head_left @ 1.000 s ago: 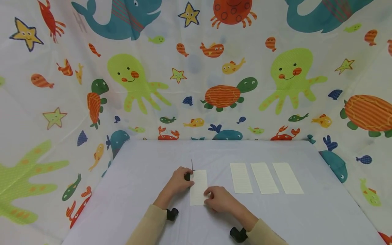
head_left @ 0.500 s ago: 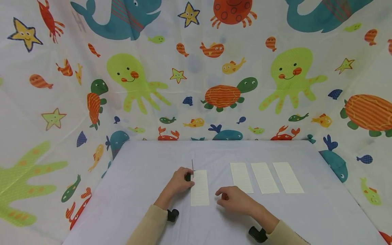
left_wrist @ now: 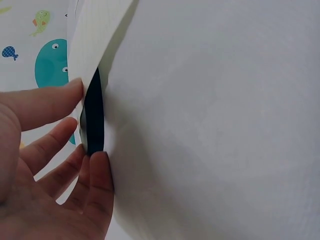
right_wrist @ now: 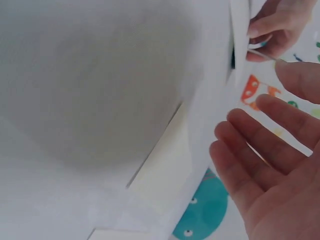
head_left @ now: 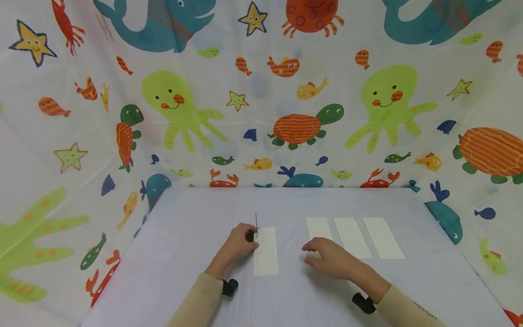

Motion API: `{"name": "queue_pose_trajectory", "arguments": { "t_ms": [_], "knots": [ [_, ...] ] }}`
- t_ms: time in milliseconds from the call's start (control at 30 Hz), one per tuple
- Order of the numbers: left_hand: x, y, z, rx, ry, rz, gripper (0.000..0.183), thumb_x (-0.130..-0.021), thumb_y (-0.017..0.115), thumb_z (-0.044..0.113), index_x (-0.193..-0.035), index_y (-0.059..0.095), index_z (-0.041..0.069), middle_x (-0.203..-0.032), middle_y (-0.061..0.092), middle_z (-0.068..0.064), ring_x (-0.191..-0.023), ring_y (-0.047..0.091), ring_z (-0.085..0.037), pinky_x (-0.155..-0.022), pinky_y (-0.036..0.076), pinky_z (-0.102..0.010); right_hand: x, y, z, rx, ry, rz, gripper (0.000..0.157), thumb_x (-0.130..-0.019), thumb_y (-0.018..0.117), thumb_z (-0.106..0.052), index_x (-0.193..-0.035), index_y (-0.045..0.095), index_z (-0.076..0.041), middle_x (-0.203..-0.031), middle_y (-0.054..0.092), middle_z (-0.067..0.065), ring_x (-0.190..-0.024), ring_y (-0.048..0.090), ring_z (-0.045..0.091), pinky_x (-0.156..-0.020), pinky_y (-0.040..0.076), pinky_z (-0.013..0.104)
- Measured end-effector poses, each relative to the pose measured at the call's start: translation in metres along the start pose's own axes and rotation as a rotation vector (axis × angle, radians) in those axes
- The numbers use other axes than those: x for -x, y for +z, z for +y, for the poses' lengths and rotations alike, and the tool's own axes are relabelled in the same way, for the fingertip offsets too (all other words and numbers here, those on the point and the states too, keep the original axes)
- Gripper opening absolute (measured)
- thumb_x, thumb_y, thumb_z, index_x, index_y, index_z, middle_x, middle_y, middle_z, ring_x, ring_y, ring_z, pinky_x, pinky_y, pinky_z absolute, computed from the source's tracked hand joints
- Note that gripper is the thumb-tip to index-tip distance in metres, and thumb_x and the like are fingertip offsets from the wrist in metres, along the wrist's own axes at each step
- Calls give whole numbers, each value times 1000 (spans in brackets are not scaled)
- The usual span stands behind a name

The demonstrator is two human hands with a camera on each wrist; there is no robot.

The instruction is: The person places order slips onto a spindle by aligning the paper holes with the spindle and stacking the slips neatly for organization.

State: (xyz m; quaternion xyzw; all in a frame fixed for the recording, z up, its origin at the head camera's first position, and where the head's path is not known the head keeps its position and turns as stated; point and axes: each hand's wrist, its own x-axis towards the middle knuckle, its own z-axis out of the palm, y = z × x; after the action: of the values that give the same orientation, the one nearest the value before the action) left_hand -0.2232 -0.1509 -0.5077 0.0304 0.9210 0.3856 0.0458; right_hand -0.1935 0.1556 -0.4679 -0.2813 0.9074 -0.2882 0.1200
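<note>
Apparently you're clipping, your left grip (head_left: 238, 240) pinching a dark clip (left_wrist: 95, 120) against the lower-centre sheet (head_left: 267, 255), while your right grip (head_left: 332, 258), empty and loosely spread, likely needs the nearest right-of-centre slip (head_left: 318, 227).

One left hand (head_left: 239, 240), one right hand (head_left: 332, 259). Paper slips (head_left: 265, 254): four in sight, one at left hand, three in row. Dark item (left_wrist: 95, 120) at left hand: one. Black wrist devices (head_left: 230, 287): two. Sleeves (head_left: 200, 297): two. Table (head_left: 196, 227): one. On backdrop cloth (head_left: 253, 54): three orange-shelled turtles (head_left: 297, 128), two octopuses with faces (head_left: 388, 84), two large whales (head_left: 157, 29) along top, two blue-outlined stars (head_left: 253, 19), three red-outlined stars (head_left: 71, 158).
</note>
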Motion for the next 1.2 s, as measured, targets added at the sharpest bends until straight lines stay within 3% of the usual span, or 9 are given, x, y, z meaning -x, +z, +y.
{"name": "queue_pose_trajectory", "arguments": {
  "t_ms": [433,800,1200],
  "knots": [
    [-1,-3,3,-16,-19,-23,36,-85,79,11,-119,65,4,-133,56,-18,-121,51,-34,-106,42,-54,-1,-12,25,197,27,55,38,-95,72,-30,-126,67,-9,-127,62,6,-121,56,28,-103,46,50],
    [0,-2,2,-11,-18,-15,37,-84,79,10,-118,65,4,-132,56,-18,-119,51,-35,-105,42,-55,-7,-18,48,243,40,67,44,-94,72,-30,-131,64,-6,-133,59,13,-127,52,35,-105,44,54],
    [-1,-1,-2,-9,-7,-11,37,-85,78,11,-119,65,4,-133,56,-18,-123,51,-35,-106,42,-54,-14,-22,69,255,112,79,53,-93,73,-29,-137,59,-2,-140,53,22,-131,47,42,-106,41,58]
  ]
}}
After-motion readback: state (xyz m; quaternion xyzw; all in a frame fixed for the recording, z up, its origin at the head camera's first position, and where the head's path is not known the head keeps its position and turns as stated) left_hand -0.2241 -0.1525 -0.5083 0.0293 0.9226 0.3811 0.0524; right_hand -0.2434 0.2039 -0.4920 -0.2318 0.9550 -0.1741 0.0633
